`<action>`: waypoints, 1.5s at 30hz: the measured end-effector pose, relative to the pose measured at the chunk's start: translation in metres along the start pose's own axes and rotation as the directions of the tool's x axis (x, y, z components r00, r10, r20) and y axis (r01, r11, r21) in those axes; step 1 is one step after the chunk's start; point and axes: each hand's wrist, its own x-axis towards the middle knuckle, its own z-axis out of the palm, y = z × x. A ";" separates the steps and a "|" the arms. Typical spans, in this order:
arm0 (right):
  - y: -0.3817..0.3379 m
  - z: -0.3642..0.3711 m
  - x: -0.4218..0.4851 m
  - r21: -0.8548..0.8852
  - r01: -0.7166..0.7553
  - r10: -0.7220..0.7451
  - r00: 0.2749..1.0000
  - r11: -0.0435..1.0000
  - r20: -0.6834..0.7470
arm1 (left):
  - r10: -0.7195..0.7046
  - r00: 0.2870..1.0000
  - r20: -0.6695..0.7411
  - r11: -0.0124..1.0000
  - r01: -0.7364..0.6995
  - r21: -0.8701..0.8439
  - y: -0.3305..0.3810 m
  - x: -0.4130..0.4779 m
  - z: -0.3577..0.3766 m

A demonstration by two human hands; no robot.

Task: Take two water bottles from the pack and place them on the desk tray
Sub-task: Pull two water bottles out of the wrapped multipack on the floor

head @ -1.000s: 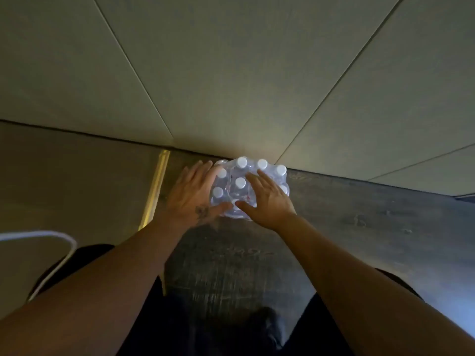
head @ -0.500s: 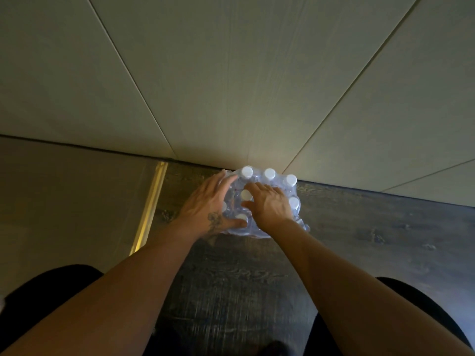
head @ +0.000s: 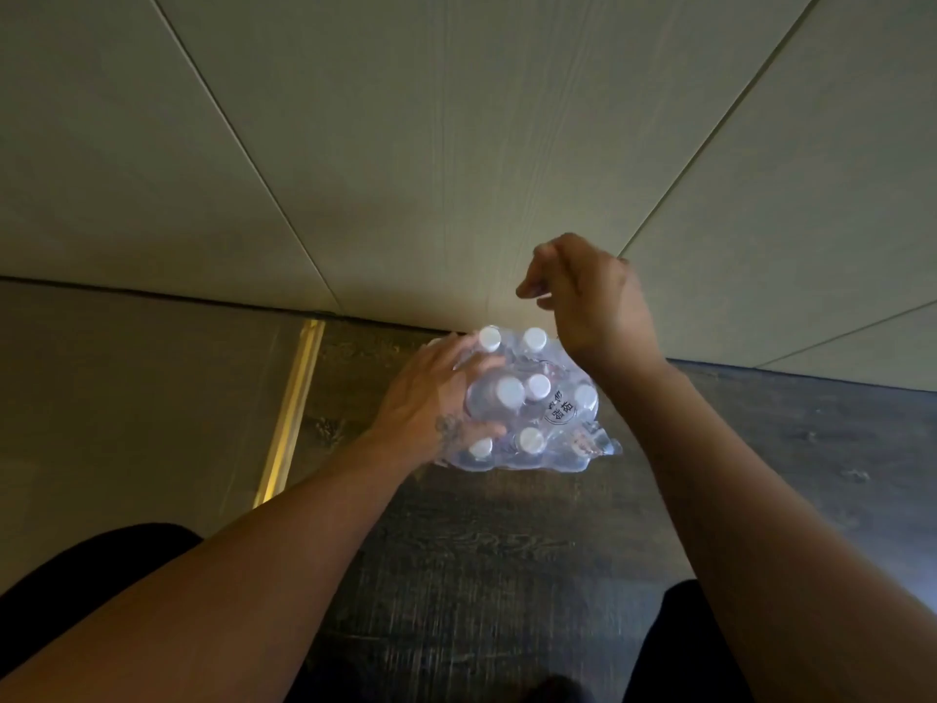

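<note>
A dark wood-grain floor [head: 481, 550] fills the lower half of the frame, met by pale wall panels [head: 405, 144] above and a brass strip [head: 291, 408] at centre left. The pack [head: 527, 413], shrink-wrapped and showing white caps, sits on the floor against the wall at frame centre. The left hand [head: 431, 398] is pressed on the pack's left side, fingers spread over the film rather than closed round any bottle. The right hand [head: 588, 296] is raised above the pack's upper right corner, fingers pinched together; whether film is held between them cannot be told. No bottle has been freed, and no tray is seen. If the film is torn abruptly, the pack could be tipped or bottles spilled and rolled across the floor. A slack left-hand hold would let the pack slide.
</note>
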 end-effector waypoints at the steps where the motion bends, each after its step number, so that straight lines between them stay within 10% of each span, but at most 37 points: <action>1: 0.001 0.001 -0.002 -0.013 -0.036 0.036 0.998 0.999 0.041 | -0.013 0.999 -0.037 1.000 0.014 0.014 0.000 0.001 0.000; 13: 0.047 0.065 -0.039 -0.512 0.098 0.202 0.843 0.853 0.498 | -0.164 0.986 -0.024 0.986 0.164 -0.020 0.001 0.012 -0.010; 17: 0.063 0.094 -0.041 -0.663 0.227 0.131 0.886 0.713 0.445 | -0.135 0.990 -0.035 0.990 0.134 -0.038 -0.007 0.009 -0.011; 36: -0.008 -0.017 -0.002 -0.097 0.294 -0.286 0.954 0.951 0.089 | -0.239 0.971 -0.018 0.843 0.199 -0.500 -0.007 0.029 0.000; 45: 0.012 -0.013 -0.003 -0.054 -0.084 0.090 0.988 0.995 0.128 | -0.279 0.960 -0.022 0.796 0.218 -0.564 -0.005 0.021 -0.013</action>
